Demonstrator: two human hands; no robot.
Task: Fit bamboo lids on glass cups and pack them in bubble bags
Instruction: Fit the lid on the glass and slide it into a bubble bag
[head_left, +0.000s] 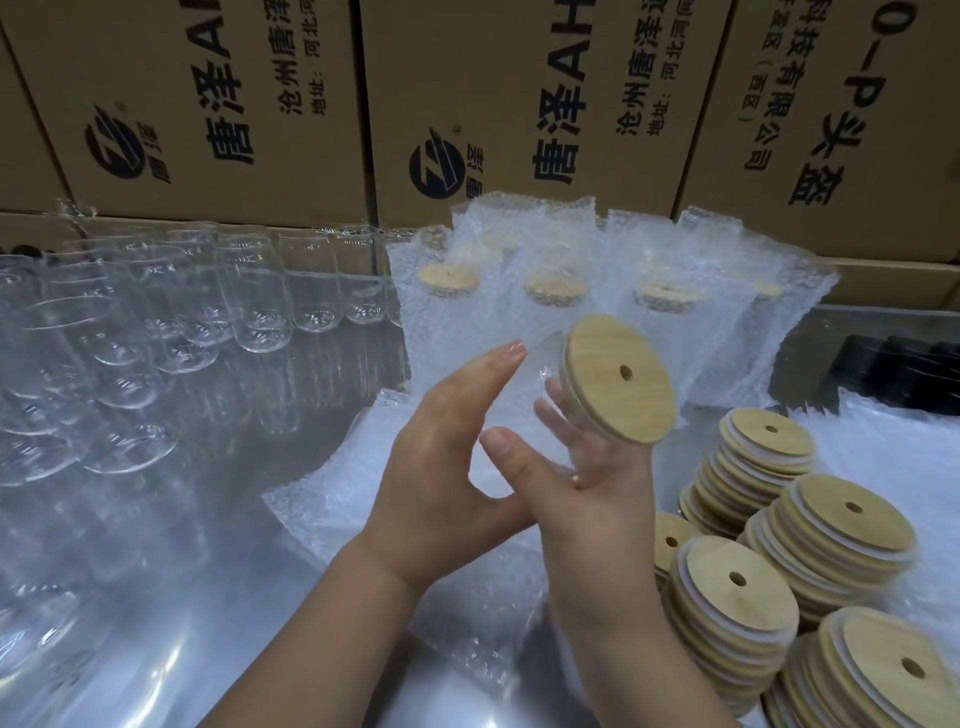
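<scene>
the cup (524, 410), lid (618, 376) on, is held in the air, long axis tilted from base at lower left to lid at upper right. the right hand (597, 499) grips its body, and the left hand (441, 441) lies straight-fingered against the base end. flat bags (353, 467) lie just beneath, so base-first looks the way in; filled bags (561, 260) behind each hold a lidded cup.
</scene>
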